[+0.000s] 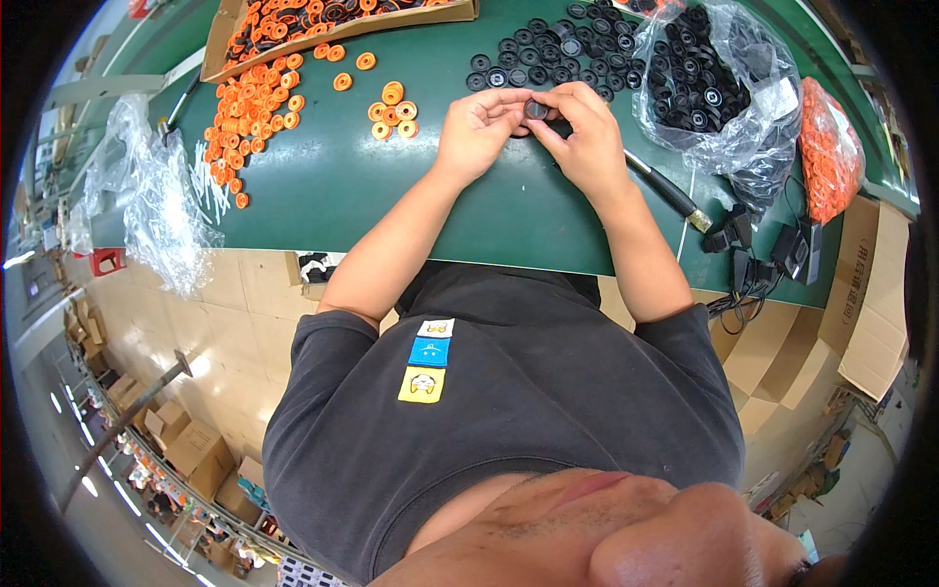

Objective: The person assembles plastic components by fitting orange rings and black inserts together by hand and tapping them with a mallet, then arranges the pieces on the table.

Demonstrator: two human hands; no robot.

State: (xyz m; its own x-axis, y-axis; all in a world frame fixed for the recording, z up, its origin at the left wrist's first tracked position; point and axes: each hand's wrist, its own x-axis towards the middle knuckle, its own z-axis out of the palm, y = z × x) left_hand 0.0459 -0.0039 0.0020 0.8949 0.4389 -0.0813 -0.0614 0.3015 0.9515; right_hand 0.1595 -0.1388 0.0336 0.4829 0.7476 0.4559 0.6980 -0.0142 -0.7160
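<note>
Over the far part of the green table, my left hand (pixel 474 135) and my right hand (pixel 589 142) meet at a small round black disc (pixel 535 110). Fingertips and thumbs of both hands are closed on its edge. Something dark shows partly under my hands, too covered to make out. Just beyond, many loose black discs (pixel 533 57) lie spread on the table. A small cluster of orange wheel-shaped pieces (pixel 391 114) sits left of my left hand. A tool with a black handle (pixel 667 191) lies beside my right wrist.
Orange pieces (pixel 240 117) are heaped at the left, below a cardboard box (pixel 323 39) of orange and black pieces. Crumpled clear plastic (pixel 156 196) hangs over the left edge. At right are a bag of black discs (pixel 704 88), an orange-filled bag (pixel 829 152) and corded adapters (pixel 748 259).
</note>
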